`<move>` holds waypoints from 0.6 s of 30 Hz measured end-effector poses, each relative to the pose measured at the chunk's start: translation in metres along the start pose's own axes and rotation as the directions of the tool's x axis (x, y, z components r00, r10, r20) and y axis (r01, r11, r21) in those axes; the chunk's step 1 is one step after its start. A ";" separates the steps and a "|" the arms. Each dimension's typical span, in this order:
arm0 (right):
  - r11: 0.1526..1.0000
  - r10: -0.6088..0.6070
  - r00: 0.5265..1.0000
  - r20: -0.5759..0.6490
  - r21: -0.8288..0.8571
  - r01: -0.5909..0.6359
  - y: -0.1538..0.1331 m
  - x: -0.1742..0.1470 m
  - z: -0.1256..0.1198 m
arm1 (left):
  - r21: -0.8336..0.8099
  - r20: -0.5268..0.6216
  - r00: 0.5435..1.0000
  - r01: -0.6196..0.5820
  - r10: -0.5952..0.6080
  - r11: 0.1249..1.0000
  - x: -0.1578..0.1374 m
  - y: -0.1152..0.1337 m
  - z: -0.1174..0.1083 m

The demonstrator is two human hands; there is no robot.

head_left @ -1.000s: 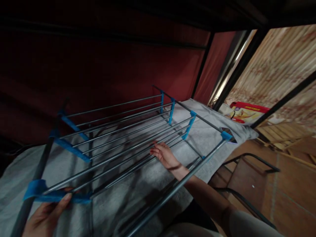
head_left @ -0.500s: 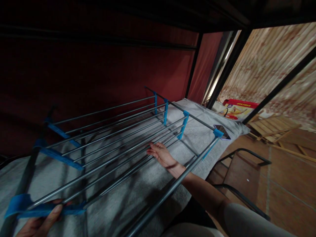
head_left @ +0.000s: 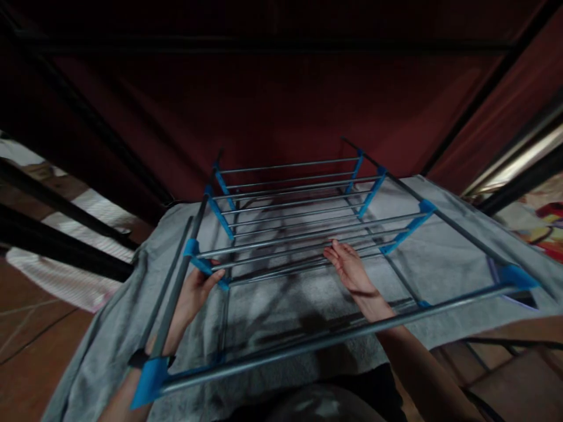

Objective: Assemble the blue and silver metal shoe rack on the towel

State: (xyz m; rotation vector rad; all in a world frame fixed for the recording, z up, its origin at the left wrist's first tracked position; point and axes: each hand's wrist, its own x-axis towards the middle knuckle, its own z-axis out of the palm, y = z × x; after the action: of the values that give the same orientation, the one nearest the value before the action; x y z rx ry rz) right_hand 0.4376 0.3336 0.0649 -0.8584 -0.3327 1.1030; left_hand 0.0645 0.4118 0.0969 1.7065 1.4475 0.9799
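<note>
A drying rack (head_left: 281, 353) of grey metal tubes with blue plastic brackets lies across a grey blanket (head_left: 281, 308). At its left side, my left hand (head_left: 199, 288) is closed round a blue bracket (head_left: 202, 265), with the thumb on top near a rod's end and the other fingers partly hidden beneath. My right hand (head_left: 347, 265) is closed in a pinch at a thin rod (head_left: 285, 254), right of the rack's middle. The right forearm passes beneath the rack's thick front tube. A dark band circles my left wrist, partly behind a side tube.
A phone (head_left: 496, 274) in a purple case lies on the blanket, partly behind the right front corner bracket. Dark metal posts (head_left: 65, 240) frame the bed-like surface. Behind it hangs a dark red sheet (head_left: 281, 105). A brown seat (head_left: 523, 381) with dark tubing stands at lower right.
The view has swung left, so the rack now appears nearly square on and its left front corner shows. My left hand stays at the same bracket; my right hand stays near the rods.
</note>
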 end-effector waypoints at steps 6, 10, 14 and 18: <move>0.998 -0.037 0.999 0.007 -0.052 0.037 0.002 0.001 -0.003 | -0.062 -0.019 0.999 -0.032 0.031 0.998 0.000 -0.011 0.004; 0.998 -0.021 1.000 0.020 -0.058 0.022 -0.001 0.000 -0.003 | -0.061 -0.013 0.998 -0.060 0.059 0.996 0.002 -0.016 0.005; 0.988 0.073 0.997 0.040 -0.141 -0.066 -0.009 -0.010 -0.014 | -0.052 -0.017 0.999 -0.050 0.049 0.997 0.003 -0.015 0.005; 0.956 -0.006 0.999 -0.044 -0.292 -0.007 -0.022 -0.016 -0.048 | -0.006 -0.021 0.997 -0.077 0.077 0.997 0.005 -0.016 0.000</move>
State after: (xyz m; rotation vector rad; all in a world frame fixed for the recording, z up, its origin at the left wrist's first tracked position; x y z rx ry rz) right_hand 0.4747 0.2944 0.0529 -1.1434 -0.4657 1.0476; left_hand 0.0574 0.4190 0.0840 1.7633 1.3984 1.0454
